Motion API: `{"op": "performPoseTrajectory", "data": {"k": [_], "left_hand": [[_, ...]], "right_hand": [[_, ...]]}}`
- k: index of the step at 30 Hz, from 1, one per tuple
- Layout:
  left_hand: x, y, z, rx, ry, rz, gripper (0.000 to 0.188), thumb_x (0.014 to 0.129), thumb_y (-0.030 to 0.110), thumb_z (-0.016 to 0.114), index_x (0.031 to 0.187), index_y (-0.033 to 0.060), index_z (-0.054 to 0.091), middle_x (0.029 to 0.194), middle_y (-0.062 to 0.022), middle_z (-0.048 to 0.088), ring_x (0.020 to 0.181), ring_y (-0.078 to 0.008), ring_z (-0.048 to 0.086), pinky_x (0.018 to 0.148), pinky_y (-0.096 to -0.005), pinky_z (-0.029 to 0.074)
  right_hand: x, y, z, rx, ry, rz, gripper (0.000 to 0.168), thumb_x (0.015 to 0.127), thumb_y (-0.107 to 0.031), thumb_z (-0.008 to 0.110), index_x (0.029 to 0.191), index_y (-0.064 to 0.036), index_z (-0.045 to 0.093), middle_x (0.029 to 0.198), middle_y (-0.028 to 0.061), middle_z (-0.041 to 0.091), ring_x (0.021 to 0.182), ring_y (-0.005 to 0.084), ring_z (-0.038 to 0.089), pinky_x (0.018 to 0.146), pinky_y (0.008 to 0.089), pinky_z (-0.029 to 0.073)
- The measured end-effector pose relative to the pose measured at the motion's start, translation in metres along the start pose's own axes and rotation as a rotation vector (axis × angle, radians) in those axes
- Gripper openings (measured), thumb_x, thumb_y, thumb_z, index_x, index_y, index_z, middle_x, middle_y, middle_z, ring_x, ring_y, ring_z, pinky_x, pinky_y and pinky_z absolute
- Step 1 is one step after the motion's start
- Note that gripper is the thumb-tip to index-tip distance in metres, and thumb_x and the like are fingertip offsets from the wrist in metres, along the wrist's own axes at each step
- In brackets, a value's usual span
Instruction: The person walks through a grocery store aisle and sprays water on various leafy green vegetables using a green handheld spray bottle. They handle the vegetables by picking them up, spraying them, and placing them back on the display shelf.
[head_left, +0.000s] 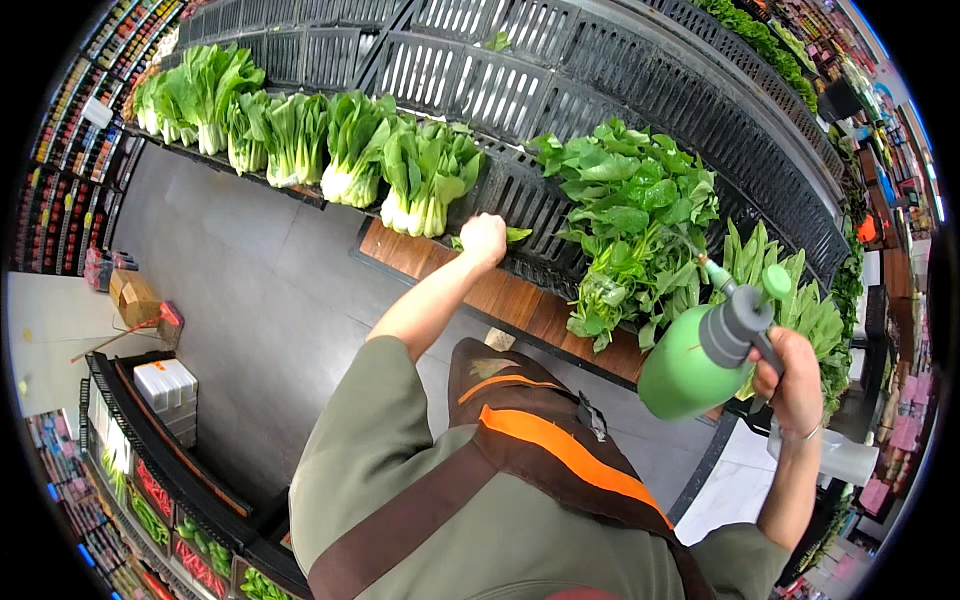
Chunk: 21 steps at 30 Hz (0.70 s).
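Observation:
My right hand (795, 375) grips the handle of a green pump spray bottle (690, 360). Its nozzle points at a heap of loose leafy greens (637, 202) on the black slatted shelf (517, 187). My left hand (484, 238) is closed over a few green leaves (517, 235) at the shelf's front edge, just right of a bunch of bok choy (431, 180). More bok choy bunches (296, 139) stand in a row to the left. Long-leaved greens (754, 262) lie behind the bottle, partly hidden by it.
A wooden ledge (547, 315) runs below the shelf. A roll of clear bags (847, 456) is beside my right forearm. At the lower left stand a produce stand with chillies (199, 566) and white boxes (166, 386). A cardboard box (135, 296) and a red-headed broom (171, 313) are farther off.

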<state>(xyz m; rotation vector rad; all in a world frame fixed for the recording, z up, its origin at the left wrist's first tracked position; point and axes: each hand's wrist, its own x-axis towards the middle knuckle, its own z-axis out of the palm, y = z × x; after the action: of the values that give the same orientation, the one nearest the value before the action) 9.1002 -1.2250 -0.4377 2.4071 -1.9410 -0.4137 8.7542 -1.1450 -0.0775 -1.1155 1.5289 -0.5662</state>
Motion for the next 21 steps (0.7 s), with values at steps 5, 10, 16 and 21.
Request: {"op": "performPoseTrajectory", "data": {"k": [5, 10, 16, 21], "left_hand": [[-0.005, -0.001, -0.006, -0.077, 0.001, 0.022, 0.012, 0.078, 0.008, 0.054, 0.083, 0.0028, 0.065, 0.085, -0.016, 0.067, 0.08, -0.0285, 0.067, 0.069, -0.0378, 0.055], [-0.021, -0.002, -0.044, -0.238, 0.162, 0.104, 0.025, 0.074, 0.002, 0.056, 0.098, -0.0008, 0.05, 0.092, -0.0231, 0.062, 0.082, -0.0352, 0.064, 0.071, -0.0413, 0.054], [-0.026, -0.013, -0.202, -0.777, 0.231, 0.072, 0.024, 0.084, 0.006, 0.051, 0.108, 0.0033, 0.053, 0.09, -0.0141, 0.062, 0.072, -0.0205, 0.061, 0.062, -0.036, 0.051], [0.074, -0.07, -0.263, -0.63, 0.056, -0.065, 0.02, 0.085, 0.015, 0.056, 0.101, 0.0115, 0.068, 0.076, -0.0044, 0.065, 0.066, -0.011, 0.058, 0.064, -0.0302, 0.046]], "right_hand": [[0.019, -0.02, -0.028, 0.042, 0.105, 0.008, 0.036, 0.094, -0.032, 0.041, 0.074, -0.004, 0.052, 0.048, -0.0043, 0.038, 0.038, 0.0056, 0.032, 0.037, 0.021, 0.028], [0.026, -0.027, -0.051, -0.118, 0.074, 0.068, 0.036, 0.092, -0.032, 0.043, 0.073, -0.003, 0.054, 0.048, -0.0025, 0.041, 0.038, 0.0071, 0.036, 0.037, 0.0217, 0.03], [0.024, -0.003, -0.061, -0.238, -0.074, 0.081, 0.034, 0.088, -0.029, 0.047, 0.07, -0.002, 0.056, 0.048, -0.0005, 0.045, 0.039, 0.0077, 0.039, 0.037, 0.023, 0.031], [0.018, 0.006, -0.062, -0.099, -0.188, 0.085, 0.035, 0.089, -0.03, 0.047, 0.07, -0.002, 0.055, 0.047, -0.0003, 0.045, 0.037, 0.0077, 0.037, 0.037, 0.0216, 0.029]]}}
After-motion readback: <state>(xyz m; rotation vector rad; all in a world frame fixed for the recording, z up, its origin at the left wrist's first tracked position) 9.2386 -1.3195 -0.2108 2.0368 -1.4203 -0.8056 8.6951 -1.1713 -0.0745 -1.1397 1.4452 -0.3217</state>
